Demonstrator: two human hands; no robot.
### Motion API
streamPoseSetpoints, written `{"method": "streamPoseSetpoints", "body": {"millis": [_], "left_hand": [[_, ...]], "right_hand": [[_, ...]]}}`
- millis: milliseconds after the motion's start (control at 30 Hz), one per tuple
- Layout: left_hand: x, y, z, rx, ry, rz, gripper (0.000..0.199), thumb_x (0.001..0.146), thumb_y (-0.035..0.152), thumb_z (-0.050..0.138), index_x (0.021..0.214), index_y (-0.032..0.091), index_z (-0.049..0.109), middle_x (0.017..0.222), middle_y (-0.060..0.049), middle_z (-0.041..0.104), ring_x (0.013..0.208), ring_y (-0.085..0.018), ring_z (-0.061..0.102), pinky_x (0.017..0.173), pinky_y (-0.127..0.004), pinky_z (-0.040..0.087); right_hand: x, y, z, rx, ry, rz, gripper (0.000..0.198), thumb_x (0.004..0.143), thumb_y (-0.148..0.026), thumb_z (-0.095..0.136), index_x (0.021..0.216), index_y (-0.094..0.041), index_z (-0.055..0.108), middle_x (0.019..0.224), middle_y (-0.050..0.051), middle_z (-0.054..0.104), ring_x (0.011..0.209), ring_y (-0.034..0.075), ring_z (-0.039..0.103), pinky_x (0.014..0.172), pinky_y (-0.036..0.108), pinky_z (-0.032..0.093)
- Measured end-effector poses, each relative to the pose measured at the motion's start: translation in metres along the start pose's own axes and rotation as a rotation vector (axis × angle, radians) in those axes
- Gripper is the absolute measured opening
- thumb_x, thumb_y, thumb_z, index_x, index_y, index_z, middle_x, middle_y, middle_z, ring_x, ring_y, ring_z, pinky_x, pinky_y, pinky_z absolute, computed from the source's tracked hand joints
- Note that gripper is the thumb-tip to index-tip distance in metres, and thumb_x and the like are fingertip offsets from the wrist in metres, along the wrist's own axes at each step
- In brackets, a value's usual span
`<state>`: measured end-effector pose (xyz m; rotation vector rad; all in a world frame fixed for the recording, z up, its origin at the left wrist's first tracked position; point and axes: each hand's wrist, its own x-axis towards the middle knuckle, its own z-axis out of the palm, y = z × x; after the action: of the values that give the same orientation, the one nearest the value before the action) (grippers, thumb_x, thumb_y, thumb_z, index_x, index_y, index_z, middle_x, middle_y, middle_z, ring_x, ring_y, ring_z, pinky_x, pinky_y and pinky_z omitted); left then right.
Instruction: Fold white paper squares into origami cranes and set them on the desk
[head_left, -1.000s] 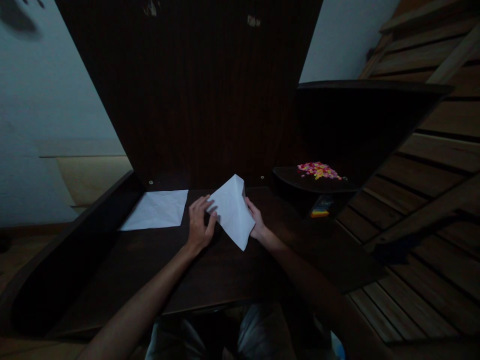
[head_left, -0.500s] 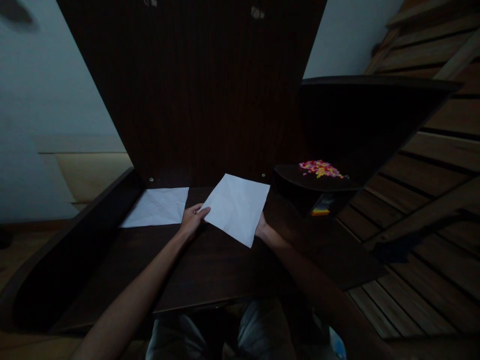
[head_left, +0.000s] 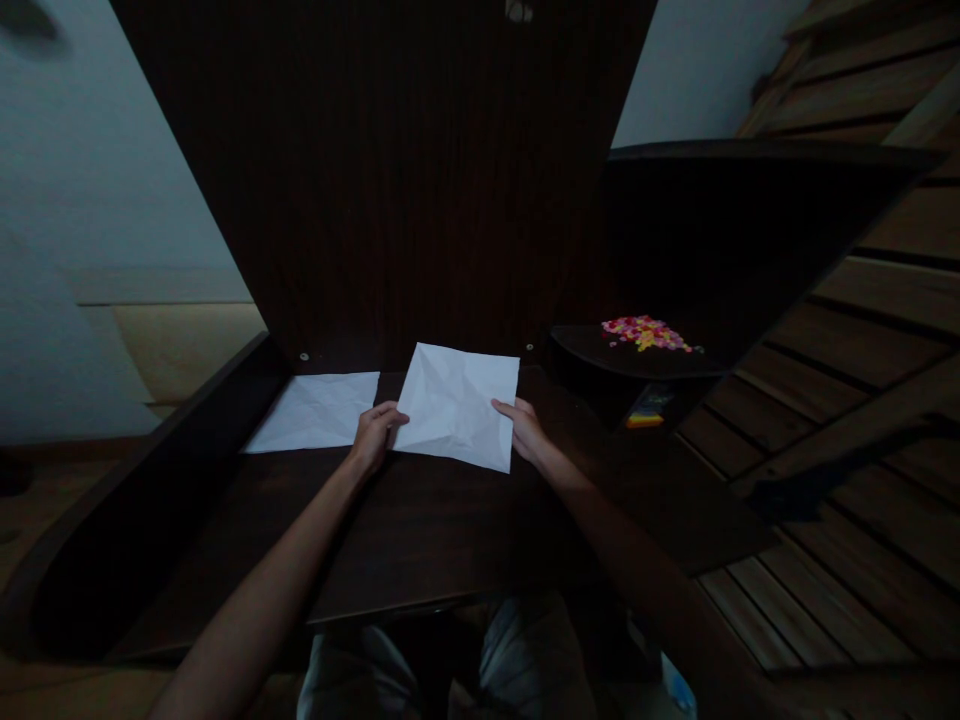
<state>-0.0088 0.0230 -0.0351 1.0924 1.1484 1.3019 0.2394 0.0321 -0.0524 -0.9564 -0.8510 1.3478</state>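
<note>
Between my two hands is a creased white sheet of paper (head_left: 456, 405), held above the dark wooden desk. My left hand (head_left: 375, 435) pinches its left edge between thumb and fingers. On the right edge, my right hand (head_left: 525, 428) grips with the thumb on top and the fingers behind the sheet. A second creased white paper (head_left: 315, 410) lies flat on the desk to the left, close beside my left hand.
A dark desk (head_left: 450, 540) with a raised left side panel (head_left: 142, 500) and a tall back panel (head_left: 390, 180) surrounds the work. Small pink, red and yellow pieces (head_left: 646, 334) lie heaped on a corner shelf (head_left: 600, 355) at right. Wooden slats (head_left: 862, 400) stand beyond.
The held paper has turned and shifted slightly left, so its edges sit squarer to me. My right thumb now shows on top of the sheet; before, the right fingers were hidden beneath.
</note>
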Motion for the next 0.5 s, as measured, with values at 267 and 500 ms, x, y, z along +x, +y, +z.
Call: {"method": "streamPoseSetpoints", "body": {"millis": [267, 500], "left_hand": [[-0.002, 0.000, -0.002, 0.006, -0.069, -0.110, 0.040, 0.053, 0.029, 0.076, 0.088, 0.014, 0.064, 0.074, -0.004, 0.070, 0.067, -0.019, 0.065, 0.063, -0.030, 0.052], [0.005, -0.017, -0.002, 0.419, 0.118, 0.064, 0.043, 0.063, 0.022, 0.070, 0.103, 0.015, 0.054, 0.088, -0.008, 0.069, 0.081, -0.023, 0.067, 0.076, -0.036, 0.053]], "right_hand": [[-0.003, -0.003, -0.003, -0.228, -0.168, 0.040, 0.032, 0.062, -0.029, 0.075, 0.089, -0.014, 0.066, 0.084, 0.005, 0.072, 0.070, 0.018, 0.067, 0.067, 0.029, 0.053], [0.004, 0.003, -0.011, -0.470, -0.242, -0.073, 0.060, 0.046, -0.016, 0.080, 0.102, -0.016, 0.060, 0.094, 0.006, 0.070, 0.083, 0.020, 0.067, 0.075, 0.033, 0.054]]}}
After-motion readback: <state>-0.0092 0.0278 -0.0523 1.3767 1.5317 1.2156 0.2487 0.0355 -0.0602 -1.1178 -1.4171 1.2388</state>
